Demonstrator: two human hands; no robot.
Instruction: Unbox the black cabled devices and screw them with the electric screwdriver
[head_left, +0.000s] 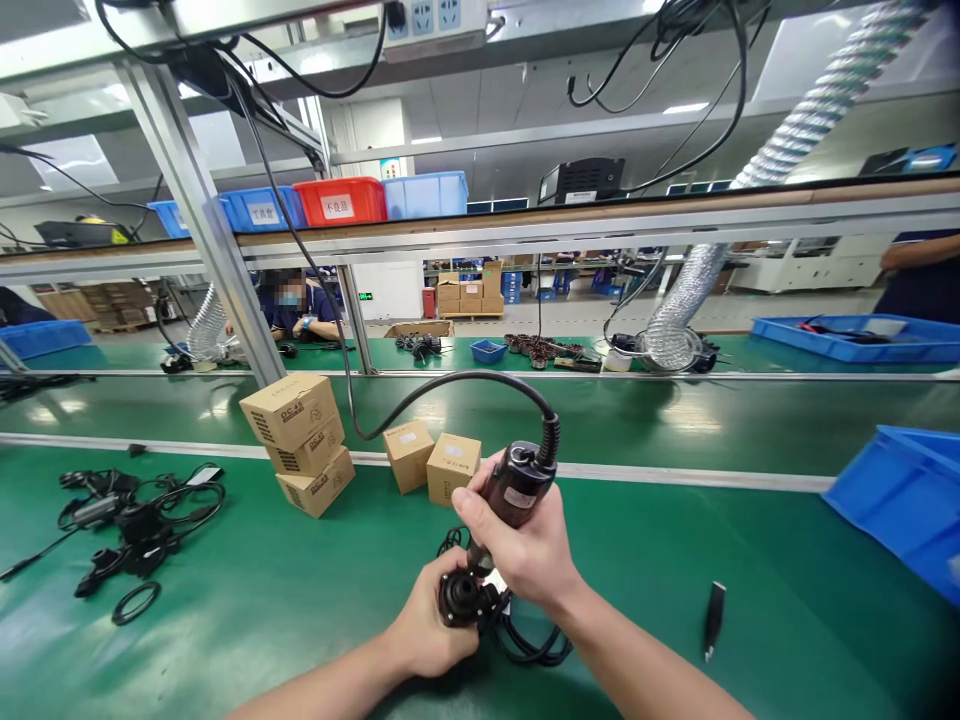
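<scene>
My right hand is wrapped round a black electric screwdriver, held at a slant with its cord rising from the top. Its lower end meets a black round part with a cable. My left hand grips that part just above the green bench, low in the middle of the head view. Where the screwdriver's tip meets the part is hidden by my fingers. Loops of black cable lie on the bench beneath my hands.
Three stacked cardboard boxes stand left of centre, with two small boxes nearer. Tangled black cabled parts lie at left. A small black tool and a blue bin are at right. A co-worker sits across the bench.
</scene>
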